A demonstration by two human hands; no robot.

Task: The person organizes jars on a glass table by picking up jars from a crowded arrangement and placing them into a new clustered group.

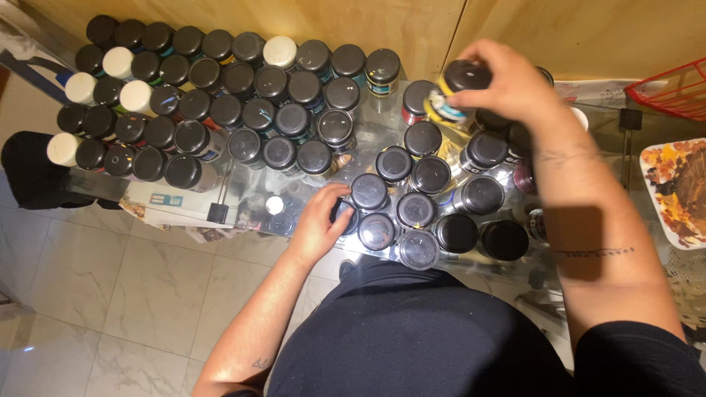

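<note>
The round black plastic lids [369, 191] on the small paint jars look smooth and slightly glossy – some catch the light. The clear glass worktop [243, 192] is shiny and see-through. The pale floor tiles [110, 287] look polished, like marble – the light wooden wall panels [515, 29] look matt.

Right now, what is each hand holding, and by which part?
The right hand holds a yellow-banded jar lifted, gripped at its black lid. The left hand grasps the side of a black-lidded jar standing on the glass table.
</note>
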